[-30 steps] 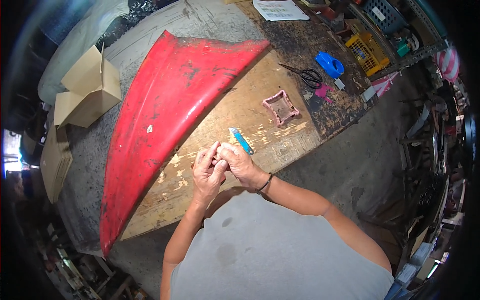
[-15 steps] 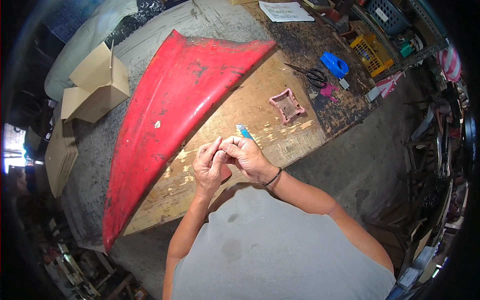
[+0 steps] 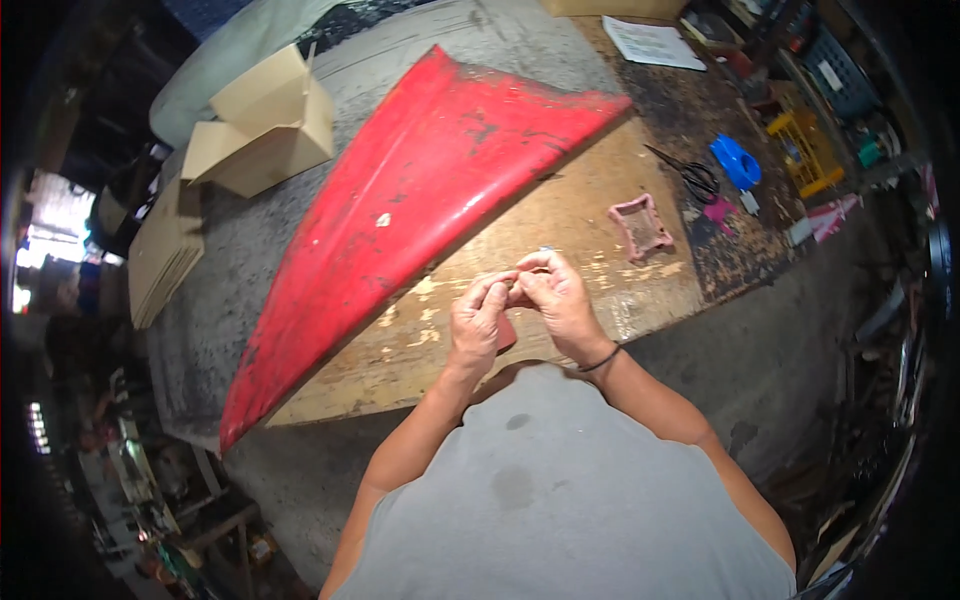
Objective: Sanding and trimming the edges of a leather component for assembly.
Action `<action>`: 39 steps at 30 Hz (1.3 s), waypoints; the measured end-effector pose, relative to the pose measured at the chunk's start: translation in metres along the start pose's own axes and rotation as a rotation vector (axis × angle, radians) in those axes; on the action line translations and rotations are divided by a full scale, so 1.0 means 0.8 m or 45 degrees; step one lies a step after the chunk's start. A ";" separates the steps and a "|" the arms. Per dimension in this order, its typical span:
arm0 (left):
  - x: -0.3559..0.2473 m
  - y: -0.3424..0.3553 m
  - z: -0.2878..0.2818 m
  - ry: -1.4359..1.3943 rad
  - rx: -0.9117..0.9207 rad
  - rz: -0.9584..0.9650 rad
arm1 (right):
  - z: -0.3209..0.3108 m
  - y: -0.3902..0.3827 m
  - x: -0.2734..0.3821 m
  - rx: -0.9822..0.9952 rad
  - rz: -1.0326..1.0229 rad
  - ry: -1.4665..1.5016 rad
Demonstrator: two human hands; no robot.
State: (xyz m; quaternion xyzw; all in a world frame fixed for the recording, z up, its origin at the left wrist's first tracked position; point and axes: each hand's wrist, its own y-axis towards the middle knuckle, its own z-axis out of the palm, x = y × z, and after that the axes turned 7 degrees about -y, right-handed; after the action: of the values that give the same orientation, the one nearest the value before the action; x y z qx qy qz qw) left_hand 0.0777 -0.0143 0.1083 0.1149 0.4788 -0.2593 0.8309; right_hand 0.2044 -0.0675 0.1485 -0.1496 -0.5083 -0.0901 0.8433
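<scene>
My left hand [image 3: 478, 325] and my right hand [image 3: 562, 310] meet at the fingertips above the wooden board [image 3: 440, 380], both pinched on something too small to make out. A small reddish piece [image 3: 506, 334] shows beneath them, partly hidden; I cannot tell whether it is held. The tip of a utility knife [image 3: 546, 249] peeks out just behind my right fingers. A large scuffed red panel [image 3: 410, 200] with a curved, tapering end lies diagonally to the left. To the right sits a small pink square tray [image 3: 660, 235] with raised edges.
An open cardboard box [image 3: 258, 150] and flat cardboard [image 3: 160, 260] lie at left. Black scissors [image 3: 700, 183], a blue tape dispenser [image 3: 735, 158] and papers [image 3: 655, 45] are on the dark board at right, beside shelving with a yellow basket [image 3: 803, 155]. The bench's front edge borders concrete floor.
My view has turned, so the bench appears further right. My hands stay joined, their fingertips shifting slightly. The blue knife is now mostly covered, and a reddish piece has come into sight beneath them.
</scene>
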 end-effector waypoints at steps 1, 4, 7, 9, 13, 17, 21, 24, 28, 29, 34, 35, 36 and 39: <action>-0.001 -0.001 -0.001 -0.284 0.010 -0.156 | 0.004 -0.002 0.004 -0.039 0.004 -0.068; -0.003 -0.004 -0.003 -0.375 -0.013 -0.149 | -0.005 -0.003 0.007 -0.127 0.060 -0.240; -0.005 -0.004 -0.008 -0.340 -0.046 -0.125 | -0.028 0.004 -0.002 -0.144 -0.005 -0.421; -0.006 -0.004 -0.012 -0.336 -0.055 -0.104 | -0.027 0.007 -0.007 -0.091 -0.115 -0.487; -0.008 -0.002 -0.017 -0.377 -0.075 -0.107 | -0.023 -0.002 -0.002 -0.127 0.031 -0.416; -0.008 0.001 -0.014 -0.440 -0.035 -0.151 | -0.002 -0.005 -0.001 -0.214 -0.390 -0.773; -0.046 -0.009 0.001 -0.244 -0.068 -0.081 | -0.018 -0.015 -0.008 -0.139 -0.328 -1.121; -0.137 -0.032 0.056 -0.066 0.177 0.106 | -0.025 -0.023 0.002 -0.084 -0.485 -1.348; -0.236 -0.041 0.124 -0.129 0.987 0.574 | -0.018 -0.058 0.002 -0.276 -0.318 -1.199; -0.252 -0.045 0.136 -0.210 1.021 0.529 | -0.021 -0.072 0.006 -0.298 -0.123 -1.211; -0.213 -0.038 0.192 -0.659 1.051 0.950 | -0.095 -0.105 0.035 -0.354 -0.475 -1.644; -0.212 -0.035 0.190 -0.653 1.056 0.947 | -0.117 -0.101 0.045 -0.452 -0.541 -1.606; -0.211 -0.031 0.184 -0.380 1.112 0.747 | -0.144 -0.101 0.058 -0.559 -0.363 -1.551; -0.163 -0.019 0.171 0.337 1.028 0.581 | -0.256 -0.078 0.106 -0.740 -0.225 -1.842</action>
State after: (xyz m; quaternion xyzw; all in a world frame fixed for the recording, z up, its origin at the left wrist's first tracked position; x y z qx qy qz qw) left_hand 0.1176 -0.0453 0.2910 0.5624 0.4041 -0.2188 0.6874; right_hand 0.3950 -0.1968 0.1433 -0.3446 -0.8975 -0.1664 0.2193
